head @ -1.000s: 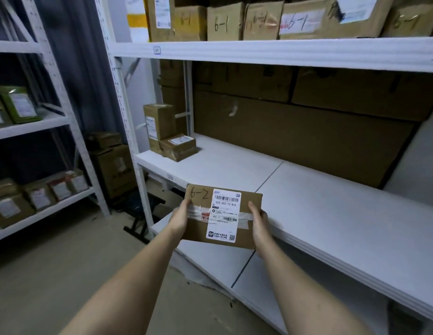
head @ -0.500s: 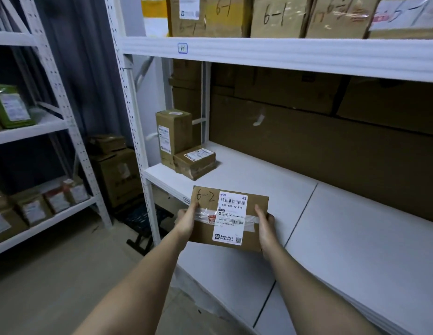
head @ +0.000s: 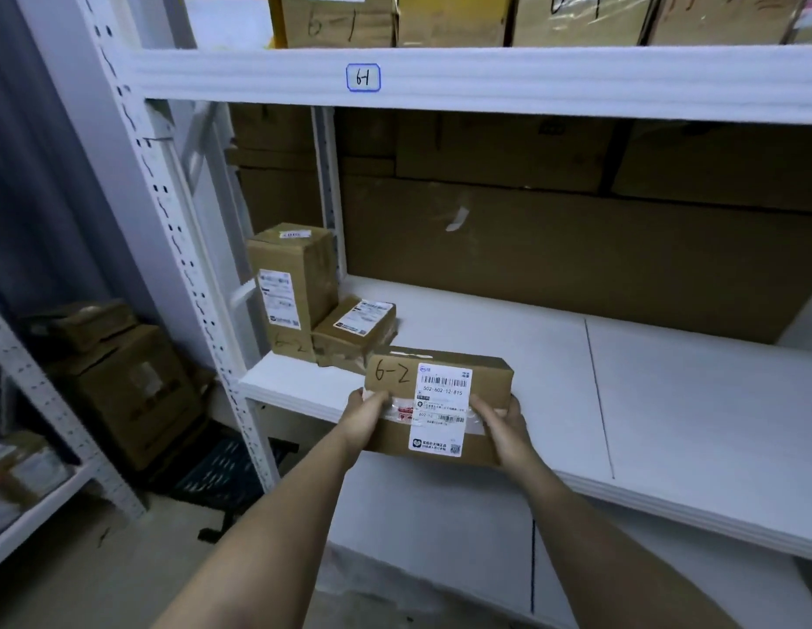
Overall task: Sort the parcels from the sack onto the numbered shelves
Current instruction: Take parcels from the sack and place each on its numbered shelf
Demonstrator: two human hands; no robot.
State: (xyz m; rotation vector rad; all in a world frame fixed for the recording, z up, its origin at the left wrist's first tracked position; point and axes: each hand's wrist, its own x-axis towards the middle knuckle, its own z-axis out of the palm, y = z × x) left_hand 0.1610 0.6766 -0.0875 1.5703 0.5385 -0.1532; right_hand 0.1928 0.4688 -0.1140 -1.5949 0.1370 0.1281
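I hold a brown cardboard parcel marked "6-2" with a white barcode label, at the front edge of the white middle shelf. My left hand grips its left end and my right hand grips its right end. Just behind it on the shelf stand a tall parcel marked "6-2" and a small flat parcel. The shelf above carries a tag "6-1" and several boxes marked "6-1".
Large brown cartons line the back of the middle shelf. A white perforated upright stands left of the parcels. Cartons and a black crate sit on the floor at left. Another rack stands far left. A lower shelf lies below my arms.
I have come closer to the rack and carried the parcel forward and up, from below the shelf edge to over its front edge near the two parcels.
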